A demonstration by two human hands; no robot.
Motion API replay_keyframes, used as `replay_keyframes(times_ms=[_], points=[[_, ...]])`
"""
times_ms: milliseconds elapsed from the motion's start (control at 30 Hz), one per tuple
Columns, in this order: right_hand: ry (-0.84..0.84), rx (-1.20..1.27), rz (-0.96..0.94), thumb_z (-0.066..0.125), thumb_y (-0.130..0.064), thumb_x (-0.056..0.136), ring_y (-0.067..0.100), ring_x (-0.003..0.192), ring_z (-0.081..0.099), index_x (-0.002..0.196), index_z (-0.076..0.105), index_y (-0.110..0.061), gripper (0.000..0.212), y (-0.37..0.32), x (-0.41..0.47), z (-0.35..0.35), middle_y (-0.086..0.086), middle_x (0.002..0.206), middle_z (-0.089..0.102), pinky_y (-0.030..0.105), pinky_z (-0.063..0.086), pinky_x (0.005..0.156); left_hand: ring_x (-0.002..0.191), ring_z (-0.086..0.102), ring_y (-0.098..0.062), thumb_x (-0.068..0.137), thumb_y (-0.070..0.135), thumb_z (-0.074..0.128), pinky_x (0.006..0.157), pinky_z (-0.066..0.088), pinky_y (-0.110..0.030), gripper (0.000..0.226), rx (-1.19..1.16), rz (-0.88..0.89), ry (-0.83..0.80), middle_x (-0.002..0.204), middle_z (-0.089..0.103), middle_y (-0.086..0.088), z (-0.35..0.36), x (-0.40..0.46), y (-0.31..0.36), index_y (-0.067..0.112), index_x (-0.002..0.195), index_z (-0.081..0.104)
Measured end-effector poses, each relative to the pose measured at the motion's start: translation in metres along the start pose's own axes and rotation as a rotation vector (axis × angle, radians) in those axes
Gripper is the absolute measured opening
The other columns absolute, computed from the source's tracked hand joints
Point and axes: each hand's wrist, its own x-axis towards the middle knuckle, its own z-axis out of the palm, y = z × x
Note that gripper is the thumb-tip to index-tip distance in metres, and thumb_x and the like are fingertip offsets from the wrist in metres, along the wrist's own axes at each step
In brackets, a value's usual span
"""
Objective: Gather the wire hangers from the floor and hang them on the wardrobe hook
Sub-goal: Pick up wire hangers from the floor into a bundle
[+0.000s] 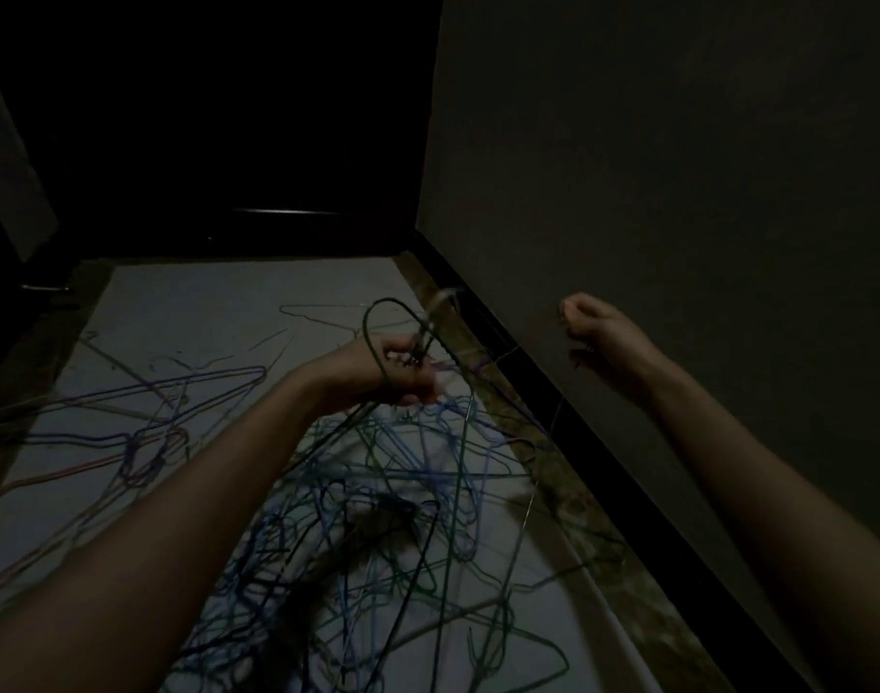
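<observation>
Nearest the camera, a dense tangle of wire hangers (378,532) lies on the pale floor (188,312), blue, green and dark wires crossing one another so closely that single hangers can hardly be told apart; two bare forearms reach forward over this heap. Further out on the left, a looser group of purple and reddish hangers (148,432) lies flat on the floor, apart from the main pile.

Beyond the heap, the left hand (383,367) is raised above the floor, its fingers (418,387) curled round the necks of a held bunch of hangers (458,442); a dark green hook loop stands up above the knuckles, and the bodies of the bunch hang down toward the pile, blurred where they meet it. The right hand (595,327) is up beside the flat side panel of the wardrobe (678,192), well apart from the left hand; its fingers are curled inward, and in the dim light it cannot be told whether they pinch anything; a thin wire runs below it along the panel's dark base strip (528,372).

Farthest off, the floor ends at a black opening (228,142); a faint pale bar glints low within it.
</observation>
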Motion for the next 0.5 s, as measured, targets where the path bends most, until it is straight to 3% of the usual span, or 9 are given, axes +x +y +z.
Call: replay_keyframes(times_ms=[200,300,500], points=[[0.002,0.07,-0.012,0.04,-0.012,0.098,0.007,0.063,0.036,0.074,0.046,-0.021,0.027,-0.017,0.007,0.025,-0.005,0.073,0.04,0.024,0.026,0.058,0.064,0.069,-0.009,0.088,0.0,0.057,0.047,0.048,-0.012,0.01,-0.279,-0.03,0.149,0.069,0.072,-0.006,-0.019,-0.01,0.023,0.008,0.086,0.052],[0.03,0.106,0.015,0.04,-0.011,0.098,0.006,0.061,0.038,0.073,0.046,-0.021,0.028,-0.019,0.011,0.043,-0.005,0.072,0.042,0.018,0.033,0.052,0.062,0.067,-0.008,0.089,-0.002,0.055,0.048,0.047,-0.012,0.012,-0.34,-0.04,0.15,0.075,0.07,-0.009,-0.024,-0.02,0.027,0.01,0.09,0.052],[0.028,0.166,0.077,0.042,-0.016,0.098,0.006,0.053,0.035,0.071,0.048,-0.021,0.028,0.001,0.025,0.077,-0.004,0.064,0.038,0.016,0.029,0.044,0.079,0.072,-0.02,0.083,-0.002,0.052,0.073,0.057,-0.028,0.014,-0.496,-0.011,0.05,0.086,0.073,-0.013,-0.043,-0.045,0.02,0.008,0.093,0.053]])
